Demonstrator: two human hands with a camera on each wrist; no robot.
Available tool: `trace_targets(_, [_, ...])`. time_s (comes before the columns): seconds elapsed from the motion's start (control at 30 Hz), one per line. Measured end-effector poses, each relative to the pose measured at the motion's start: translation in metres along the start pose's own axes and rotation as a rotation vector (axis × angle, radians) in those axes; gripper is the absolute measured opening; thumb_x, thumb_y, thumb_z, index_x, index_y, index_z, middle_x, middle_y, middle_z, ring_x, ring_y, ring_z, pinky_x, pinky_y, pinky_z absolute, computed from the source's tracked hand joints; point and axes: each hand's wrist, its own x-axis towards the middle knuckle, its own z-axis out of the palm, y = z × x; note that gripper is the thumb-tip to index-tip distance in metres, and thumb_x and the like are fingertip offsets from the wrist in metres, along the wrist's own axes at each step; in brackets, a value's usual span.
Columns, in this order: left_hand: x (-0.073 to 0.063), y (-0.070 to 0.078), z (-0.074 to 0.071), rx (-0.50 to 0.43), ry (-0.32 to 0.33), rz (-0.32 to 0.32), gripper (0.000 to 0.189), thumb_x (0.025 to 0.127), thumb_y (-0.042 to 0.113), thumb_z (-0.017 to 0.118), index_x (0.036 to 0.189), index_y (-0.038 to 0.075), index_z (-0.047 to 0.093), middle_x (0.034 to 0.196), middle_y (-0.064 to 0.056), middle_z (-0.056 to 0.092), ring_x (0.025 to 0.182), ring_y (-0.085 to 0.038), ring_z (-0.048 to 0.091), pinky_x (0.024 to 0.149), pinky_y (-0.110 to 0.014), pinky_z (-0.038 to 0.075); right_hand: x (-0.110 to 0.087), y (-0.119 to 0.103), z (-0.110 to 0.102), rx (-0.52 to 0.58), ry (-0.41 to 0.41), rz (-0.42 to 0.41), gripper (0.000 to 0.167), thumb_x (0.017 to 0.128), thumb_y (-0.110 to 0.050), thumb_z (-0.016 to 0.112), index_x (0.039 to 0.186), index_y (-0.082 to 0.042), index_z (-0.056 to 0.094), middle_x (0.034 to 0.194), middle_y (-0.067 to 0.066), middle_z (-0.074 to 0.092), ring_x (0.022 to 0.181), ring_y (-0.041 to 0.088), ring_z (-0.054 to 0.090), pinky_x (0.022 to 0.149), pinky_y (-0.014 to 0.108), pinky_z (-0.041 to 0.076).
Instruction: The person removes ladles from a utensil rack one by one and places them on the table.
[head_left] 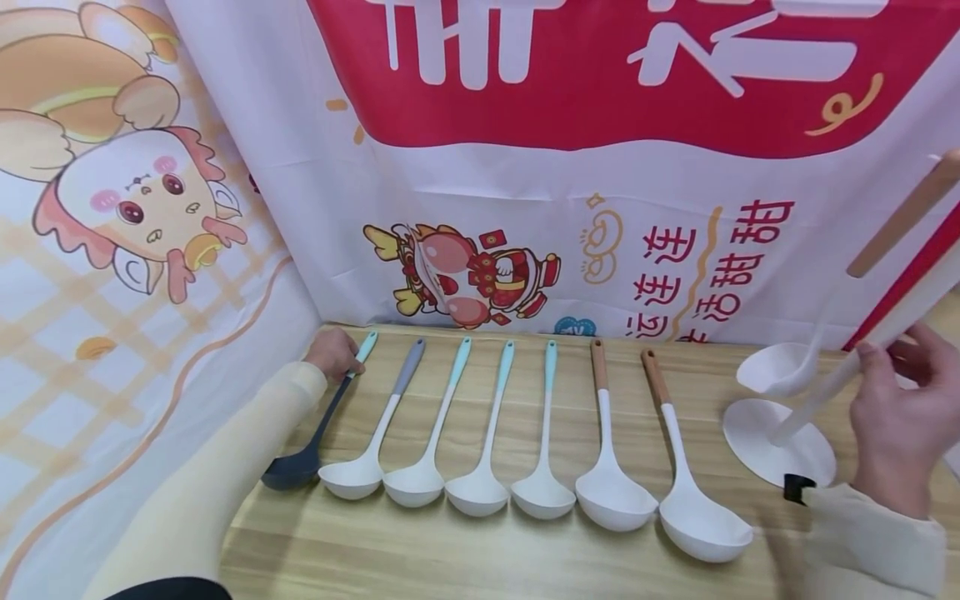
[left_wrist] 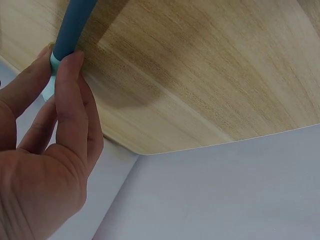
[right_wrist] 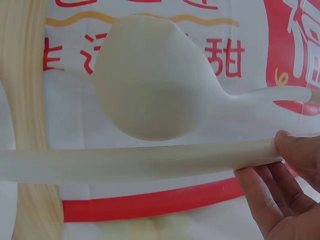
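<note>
My left hand (head_left: 332, 354) pinches the mint handle of a dark blue ladle (head_left: 296, 469), which lies at the left end of a row of ladles. In the left wrist view, thumb and fingers close around the point where the mint part meets the dark shaft (left_wrist: 74, 27). My right hand (head_left: 903, 408) grips the white pole (right_wrist: 150, 165) of a stand with a round white base (head_left: 813, 442). Beside that pole, a white ladle (right_wrist: 150, 80) with a brown handle (head_left: 907, 212) is held upright, bowl down; the top of the stand is out of view.
Right of the dark ladle lie several white ladles, with grey (head_left: 408, 367), mint (head_left: 506, 362) and brown (head_left: 655, 375) handles, bowls toward me. They rest on a wood-grain table (head_left: 525, 567). Printed cloths hang behind (head_left: 480, 175) and at the left (head_left: 112, 358).
</note>
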Motion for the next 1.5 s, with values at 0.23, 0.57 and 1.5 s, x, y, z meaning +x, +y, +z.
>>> trace_targets(0.23, [0.002,-0.001,0.002,0.0,-0.003,0.0,0.035,0.085,0.008,0.084,0.111,-0.012,0.072,0.094,-0.021,0.077,0.054,-0.011,0.067,0.052,-0.021,0.055,0.007,-0.001,-0.01,0.047,-0.04,0.191,0.043,0.106,-0.044,0.056,0.148,-0.051,0.051,0.146,-0.028,0.054,0.116,-0.012,0.042,0.127,0.026,0.033])
trace_targets(0.57, [0.005,-0.002,0.004,0.006,0.015,0.015,0.038,0.084,0.008,0.084,0.114,-0.013,0.072,0.095,-0.023,0.078,0.055,-0.011,0.067,0.053,-0.022,0.057,0.016,0.007,-0.02,0.023,-0.011,0.157,0.044,0.107,-0.043,0.056,0.151,-0.048,0.051,0.158,-0.017,0.053,0.121,-0.012,0.047,0.125,0.024,0.035])
trace_targets(1.5, [-0.049,0.177,-0.02,-0.256,0.101,0.515,0.041,0.094,0.011,0.077,0.133,0.0,0.069,0.123,-0.019,0.074,0.11,-0.031,0.07,0.096,-0.043,0.061,0.015,0.003,-0.025,0.012,-0.059,0.226,0.048,0.107,-0.048,0.05,0.154,-0.051,0.044,0.162,-0.019,0.046,0.135,-0.008,0.044,0.13,0.038,0.026])
